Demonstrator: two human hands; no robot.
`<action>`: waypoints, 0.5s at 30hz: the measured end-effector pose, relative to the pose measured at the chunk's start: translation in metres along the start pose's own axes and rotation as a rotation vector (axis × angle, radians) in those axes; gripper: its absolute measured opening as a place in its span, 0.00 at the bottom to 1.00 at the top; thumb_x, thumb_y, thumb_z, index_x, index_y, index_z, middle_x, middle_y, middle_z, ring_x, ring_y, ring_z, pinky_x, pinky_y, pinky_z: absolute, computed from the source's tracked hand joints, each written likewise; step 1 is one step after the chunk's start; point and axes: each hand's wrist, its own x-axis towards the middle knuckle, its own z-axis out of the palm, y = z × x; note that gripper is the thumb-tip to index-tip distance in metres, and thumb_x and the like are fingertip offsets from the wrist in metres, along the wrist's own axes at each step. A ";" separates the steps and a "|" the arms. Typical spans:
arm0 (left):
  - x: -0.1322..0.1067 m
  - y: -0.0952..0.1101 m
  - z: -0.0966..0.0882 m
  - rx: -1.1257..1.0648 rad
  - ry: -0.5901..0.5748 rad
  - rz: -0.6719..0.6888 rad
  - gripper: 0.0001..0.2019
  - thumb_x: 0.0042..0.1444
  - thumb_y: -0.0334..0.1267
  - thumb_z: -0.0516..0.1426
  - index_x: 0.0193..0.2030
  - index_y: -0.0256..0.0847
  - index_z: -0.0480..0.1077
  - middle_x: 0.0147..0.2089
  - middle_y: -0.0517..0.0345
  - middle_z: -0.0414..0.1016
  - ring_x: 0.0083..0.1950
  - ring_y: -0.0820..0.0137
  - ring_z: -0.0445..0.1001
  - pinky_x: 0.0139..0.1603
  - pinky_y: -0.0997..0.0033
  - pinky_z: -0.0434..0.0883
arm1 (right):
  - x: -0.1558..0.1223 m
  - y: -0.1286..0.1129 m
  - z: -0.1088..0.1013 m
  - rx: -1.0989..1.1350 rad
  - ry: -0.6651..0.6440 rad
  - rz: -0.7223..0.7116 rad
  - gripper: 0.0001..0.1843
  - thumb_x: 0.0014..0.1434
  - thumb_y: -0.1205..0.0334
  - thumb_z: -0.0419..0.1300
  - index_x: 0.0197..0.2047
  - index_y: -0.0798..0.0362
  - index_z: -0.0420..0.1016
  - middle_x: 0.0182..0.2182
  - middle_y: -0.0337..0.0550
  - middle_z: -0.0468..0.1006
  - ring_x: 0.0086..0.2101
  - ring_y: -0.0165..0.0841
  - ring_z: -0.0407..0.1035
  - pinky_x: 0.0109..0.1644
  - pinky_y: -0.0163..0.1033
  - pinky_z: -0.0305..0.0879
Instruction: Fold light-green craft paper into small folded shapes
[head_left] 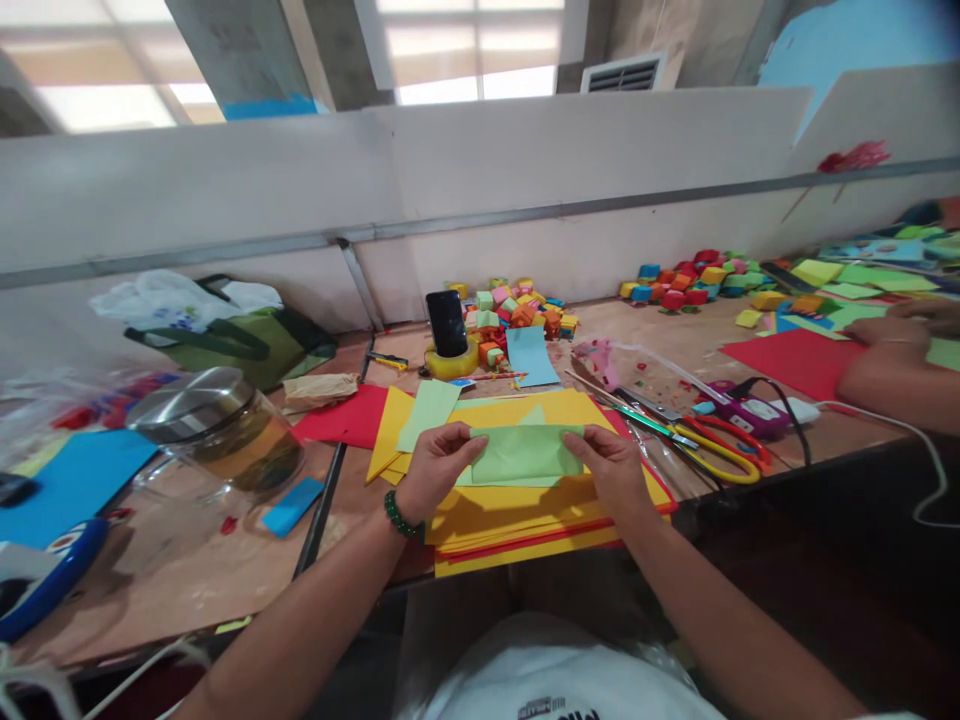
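Observation:
A strip of light green paper (527, 455) is stretched between my two hands. My left hand (441, 462), with a dark green bead bracelet at its wrist, pinches the strip's left end. The right end is pinched between thumb and fingers of my right hand (609, 462). Beneath lies a stack of yellow paper sheets (517, 525) with some red sheets showing at its edges. Another light green sheet (429, 415) rests on the stack's back left, and a light blue paper (531, 357) lies behind it.
Scissors with yellow handles (724, 455) lie right of the stack, near a purple device (750, 410). A phone (446, 325) leans on a yellow tape roll before folded paper cubes (517, 305). A glass jar (225, 430) stands left. Another person's arm (900, 375) reaches in at right.

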 end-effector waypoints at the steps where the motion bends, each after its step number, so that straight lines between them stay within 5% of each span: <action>1: 0.000 0.000 0.001 0.007 0.014 0.012 0.21 0.36 0.52 0.67 0.19 0.39 0.64 0.18 0.66 0.55 0.23 0.78 0.52 0.23 0.75 0.53 | 0.000 0.000 0.000 -0.003 0.003 -0.007 0.20 0.42 0.43 0.69 0.21 0.52 0.72 0.19 0.35 0.66 0.22 0.28 0.58 0.27 0.36 0.59; 9: 0.003 -0.010 -0.002 0.257 0.008 0.115 0.19 0.46 0.50 0.60 0.16 0.40 0.61 0.18 0.64 0.55 0.23 0.75 0.53 0.25 0.73 0.53 | 0.003 0.000 0.002 -0.162 -0.009 -0.071 0.21 0.47 0.42 0.64 0.20 0.52 0.68 0.17 0.35 0.63 0.21 0.27 0.55 0.24 0.34 0.53; 15: 0.019 -0.028 -0.012 0.492 -0.044 0.104 0.11 0.40 0.36 0.61 0.14 0.41 0.64 0.18 0.63 0.62 0.25 0.71 0.60 0.29 0.72 0.55 | -0.001 0.000 0.005 -0.837 -0.141 -0.133 0.15 0.54 0.53 0.57 0.21 0.50 0.68 0.17 0.35 0.66 0.21 0.29 0.58 0.26 0.35 0.49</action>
